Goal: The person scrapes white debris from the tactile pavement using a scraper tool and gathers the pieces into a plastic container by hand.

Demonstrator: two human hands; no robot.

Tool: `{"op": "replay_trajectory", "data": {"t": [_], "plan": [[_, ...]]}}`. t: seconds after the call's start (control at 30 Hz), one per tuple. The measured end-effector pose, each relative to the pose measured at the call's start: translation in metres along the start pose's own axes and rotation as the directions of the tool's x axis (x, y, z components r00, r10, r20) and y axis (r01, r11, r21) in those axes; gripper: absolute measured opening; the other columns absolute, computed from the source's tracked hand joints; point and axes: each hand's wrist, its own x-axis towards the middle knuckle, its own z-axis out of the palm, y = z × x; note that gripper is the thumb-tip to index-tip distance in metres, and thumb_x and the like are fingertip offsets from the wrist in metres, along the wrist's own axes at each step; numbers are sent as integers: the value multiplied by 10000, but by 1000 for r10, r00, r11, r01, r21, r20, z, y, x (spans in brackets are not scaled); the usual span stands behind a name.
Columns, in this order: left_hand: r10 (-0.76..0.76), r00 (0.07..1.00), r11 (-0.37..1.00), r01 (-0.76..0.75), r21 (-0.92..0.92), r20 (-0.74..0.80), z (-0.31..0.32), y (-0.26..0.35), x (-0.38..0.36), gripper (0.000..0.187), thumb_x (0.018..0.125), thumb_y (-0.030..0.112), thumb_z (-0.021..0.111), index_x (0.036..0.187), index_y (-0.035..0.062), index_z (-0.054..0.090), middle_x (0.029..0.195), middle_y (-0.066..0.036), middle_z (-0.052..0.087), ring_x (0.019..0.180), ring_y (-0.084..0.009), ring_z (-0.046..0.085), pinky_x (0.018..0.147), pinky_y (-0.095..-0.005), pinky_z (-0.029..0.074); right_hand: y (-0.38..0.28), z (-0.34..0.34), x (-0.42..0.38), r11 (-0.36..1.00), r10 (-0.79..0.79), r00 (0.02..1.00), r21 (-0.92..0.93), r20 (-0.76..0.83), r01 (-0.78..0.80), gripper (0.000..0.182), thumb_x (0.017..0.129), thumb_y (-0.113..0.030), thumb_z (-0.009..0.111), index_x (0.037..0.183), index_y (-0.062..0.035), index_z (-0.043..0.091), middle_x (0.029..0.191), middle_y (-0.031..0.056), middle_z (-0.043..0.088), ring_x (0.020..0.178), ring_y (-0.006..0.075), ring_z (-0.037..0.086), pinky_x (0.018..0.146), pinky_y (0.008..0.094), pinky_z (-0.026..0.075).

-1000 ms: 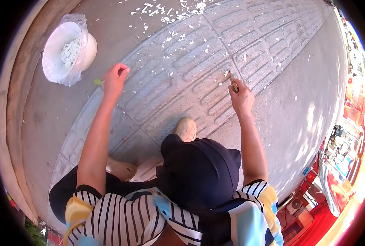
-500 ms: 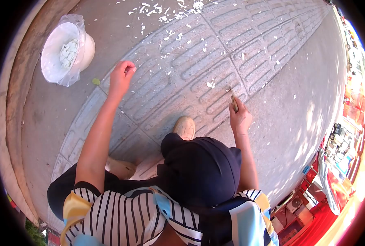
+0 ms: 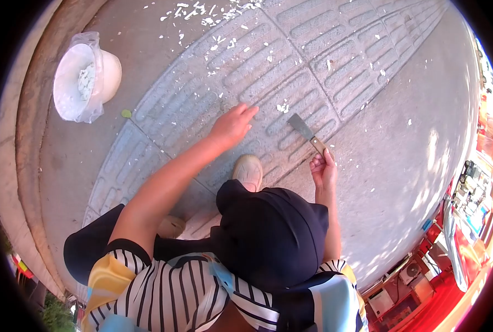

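My right hand (image 3: 325, 170) grips the wooden handle of a putty knife (image 3: 302, 127), its flat metal blade pointing up and left over the paving. My left hand (image 3: 233, 128) hovers above the ridged tiles with its fingers stretched out, thumb apart, and nothing visible in it. A small heap of white chips (image 3: 283, 107) lies on the tiles between the hand and the blade. At the upper left, a white bucket (image 3: 112, 76) lined with a clear plastic bag (image 3: 69, 108) holds more white flakes (image 3: 86, 81).
More white scraps (image 3: 202, 12) are scattered over the ground at the top. Ridged paving tiles (image 3: 185, 116) run diagonally across the pavement. A shoe (image 3: 248, 170) is planted below my hands. A kerb (image 3: 27, 133) borders the left side, and red-draped stalls (image 3: 440, 293) stand at the right.
My left hand has moved right from near the bucket to the small heap, its fingers opening out. The right hand has lowered slightly and turned the putty knife so its blade shows flat.
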Motion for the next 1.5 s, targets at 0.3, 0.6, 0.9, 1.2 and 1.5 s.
{"op": "replay_trajectory", "data": {"t": [0.3, 0.6, 0.9, 1.2, 1.5], "plan": [[-51, 986, 979, 18, 201, 161, 39, 27, 34, 385, 912, 94, 452, 1293, 39, 438, 1031, -134, 514, 960, -315, 563, 732, -437, 492, -16, 13, 25, 977, -37, 998, -210, 46, 46, 173, 919, -170, 588, 967, -3, 595, 675, 71, 614, 546, 152, 571, 507, 273, 482], [-87, 992, 969, 64, 240, 87, 56, 31, 40, 526, 843, 21, 482, 1362, 55, 401, 989, -147, 500, 903, -330, 566, 680, -438, 488, -1, 25, 39, 982, 44, 994, -185, 100, -25, 161, 925, -178, 587, 931, -17, 596, 685, 78, 622, 549, 154, 571, 517, 281, 487], [-32, 993, 980, 9, 199, 117, 62, 30, 38, 575, 817, 35, 559, 1369, 68, 403, 1007, -137, 498, 907, -313, 572, 692, -416, 489, 22, 7, 52, 994, 111, 975, -32, 193, -107, 167, 947, -214, 562, 948, -49, 590, 723, 72, 621, 572, 158, 561, 546, 304, 484], [-151, 988, 988, 151, -37, -18, 7, -3, 1, 533, 815, 75, 617, 1317, 91, 441, 1087, -141, 514, 964, -350, 549, 777, -423, 471, 10, 54, 44, 994, 106, 932, -10, 345, -109, 167, 950, -218, 555, 956, -52, 569, 707, 56, 588, 585, 150, 524, 554, 294, 439], [-213, 955, 976, 197, -97, -206, -24, -43, -50, 468, 823, 77, 610, 1270, 80, 469, 1065, -138, 524, 961, -348, 555, 790, -413, 475, 19, 346, -30, 954, 236, 552, -298, 800, 23, 209, 922, -199, 601, 935, 9, 584, 729, 91, 625, 602, 158, 571, 579, 298, 485]]}}
